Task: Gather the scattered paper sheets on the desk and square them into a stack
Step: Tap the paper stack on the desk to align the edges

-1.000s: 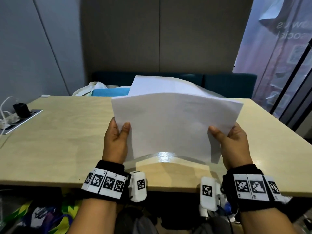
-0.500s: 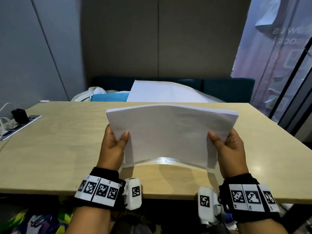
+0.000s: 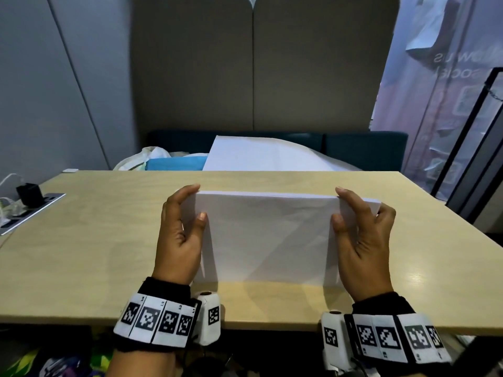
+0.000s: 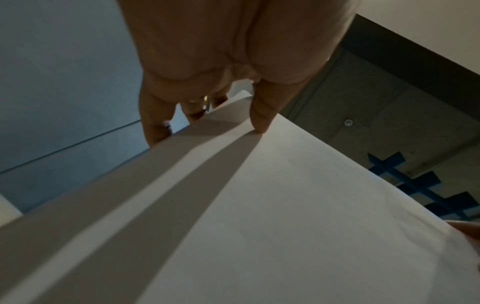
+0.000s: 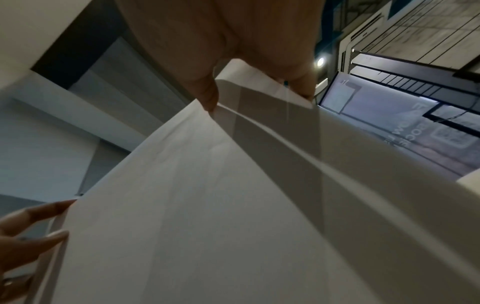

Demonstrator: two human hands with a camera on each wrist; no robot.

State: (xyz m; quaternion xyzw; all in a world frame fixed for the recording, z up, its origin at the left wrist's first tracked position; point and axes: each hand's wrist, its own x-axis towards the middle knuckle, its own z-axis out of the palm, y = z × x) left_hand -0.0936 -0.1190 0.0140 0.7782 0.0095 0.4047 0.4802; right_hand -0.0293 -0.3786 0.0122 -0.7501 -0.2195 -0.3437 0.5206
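At the near edge of the pale wooden tabletop (image 3: 81, 240), two wristbands printed with black-and-white square codes ring the person's wrists. Just beyond, the left hand (image 3: 178, 235) and right hand (image 3: 362, 240) each pinch a short side of the white paper stack (image 3: 268, 235), thumbs in front, fingers curled over the top corners; the stack stands on its long bottom edge on the tabletop. This looks like the squaring step: next probably comes tapping the edge down, then laying the stack flat. Further off, a loose white sheet (image 3: 261, 155) curves behind the far edge. Mirrored lettering on the glass is too faint to read.
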